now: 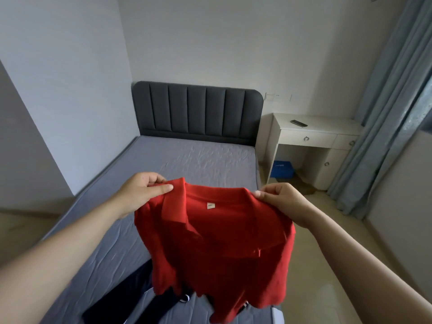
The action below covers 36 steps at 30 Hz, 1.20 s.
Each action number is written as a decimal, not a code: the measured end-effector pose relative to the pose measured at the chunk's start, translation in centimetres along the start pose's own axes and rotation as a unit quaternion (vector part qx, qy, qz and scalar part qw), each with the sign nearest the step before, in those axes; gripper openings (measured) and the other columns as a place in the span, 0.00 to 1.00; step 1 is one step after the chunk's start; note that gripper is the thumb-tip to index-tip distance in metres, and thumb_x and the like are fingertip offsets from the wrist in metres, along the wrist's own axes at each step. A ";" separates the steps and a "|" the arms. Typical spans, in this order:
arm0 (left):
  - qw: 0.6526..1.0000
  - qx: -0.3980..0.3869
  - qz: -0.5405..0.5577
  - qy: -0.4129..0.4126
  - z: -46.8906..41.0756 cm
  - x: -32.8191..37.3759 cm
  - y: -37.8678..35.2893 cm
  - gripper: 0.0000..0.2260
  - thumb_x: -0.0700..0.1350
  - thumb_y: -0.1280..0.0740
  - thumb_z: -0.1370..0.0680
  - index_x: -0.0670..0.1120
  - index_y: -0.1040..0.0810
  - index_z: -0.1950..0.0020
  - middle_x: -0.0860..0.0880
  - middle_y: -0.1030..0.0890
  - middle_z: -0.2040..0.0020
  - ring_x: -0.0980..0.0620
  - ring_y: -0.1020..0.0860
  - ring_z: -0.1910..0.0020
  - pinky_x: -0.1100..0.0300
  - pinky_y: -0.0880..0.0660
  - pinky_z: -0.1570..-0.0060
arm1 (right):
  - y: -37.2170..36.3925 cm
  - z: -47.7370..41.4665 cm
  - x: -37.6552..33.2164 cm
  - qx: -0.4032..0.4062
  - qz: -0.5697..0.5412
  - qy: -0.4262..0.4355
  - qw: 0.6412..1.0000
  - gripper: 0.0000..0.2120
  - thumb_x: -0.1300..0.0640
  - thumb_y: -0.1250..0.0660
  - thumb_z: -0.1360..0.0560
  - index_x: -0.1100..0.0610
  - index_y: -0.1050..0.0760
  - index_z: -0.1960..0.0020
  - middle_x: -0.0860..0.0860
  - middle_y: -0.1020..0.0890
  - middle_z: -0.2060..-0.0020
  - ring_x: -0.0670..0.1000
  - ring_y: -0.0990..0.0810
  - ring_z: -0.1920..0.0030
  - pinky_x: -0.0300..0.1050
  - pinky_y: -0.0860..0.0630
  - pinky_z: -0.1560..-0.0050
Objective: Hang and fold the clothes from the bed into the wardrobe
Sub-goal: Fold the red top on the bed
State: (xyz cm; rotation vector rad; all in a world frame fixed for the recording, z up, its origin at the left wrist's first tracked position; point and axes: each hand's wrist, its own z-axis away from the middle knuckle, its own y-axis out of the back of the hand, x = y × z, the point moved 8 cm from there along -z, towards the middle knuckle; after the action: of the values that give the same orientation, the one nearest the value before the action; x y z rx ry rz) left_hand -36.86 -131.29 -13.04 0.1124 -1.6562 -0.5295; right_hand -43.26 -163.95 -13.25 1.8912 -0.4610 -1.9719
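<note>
One red shirt (217, 242), collared, is held up in the air over the near end of the bed (198, 157), its hem hanging loose just above the mattress.

Left hand (142, 190): grips the shirt at the collar and shoulder, with the thumb laid flat on top of the cloth and the other fingers (152, 181) curled behind it.

Right hand (280, 199): pinches the opposite shoulder edge, fingertips bunched together on the fabric.

One small pale tag (210, 205) is sewn inside the neck. It carries a faint mark, too small to read. No other writing can be made out.

Dark navy clothing (131, 298) with white trim lies on the bed below the shirt, partly hidden by it. I cannot tell whether it is one piece or several.

The bed has a grey, creased cover and one dark padded headboard (196, 111) with vertical channels.

To the right of the bed stands one white counter (327, 122) with three ring pulls showing on its front. One flat dark device (298, 123) lies on top; I cannot tell whether it is a phone or a remote. One blue item (282, 168) sits on the floor under the counter.

Grey-blue curtains (385, 113) hang at the right. Wall switches (272, 96) sit beside the headboard.
</note>
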 end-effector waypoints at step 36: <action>0.976 -0.079 0.203 -0.008 19.0 -7.5 -0.3 0.07 0.43 0.31 0.25 0.45 0.17 0.49 0.47 0.15 0.53 0.54 0.17 0.55 0.69 0.24 0.57 | -13.1 19.7 0.1 0.423 -0.015 -0.009 0.906 0.15 0.50 0.39 0.20 0.59 0.27 0.59 0.51 0.28 0.72 0.42 0.32 0.72 0.42 0.33 0.67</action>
State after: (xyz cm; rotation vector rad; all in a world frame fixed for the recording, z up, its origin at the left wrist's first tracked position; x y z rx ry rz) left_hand -53.93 -123.55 -21.16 -0.3416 -1.5899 -0.3474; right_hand -63.44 -152.85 -18.70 2.3379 -1.4931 -1.9652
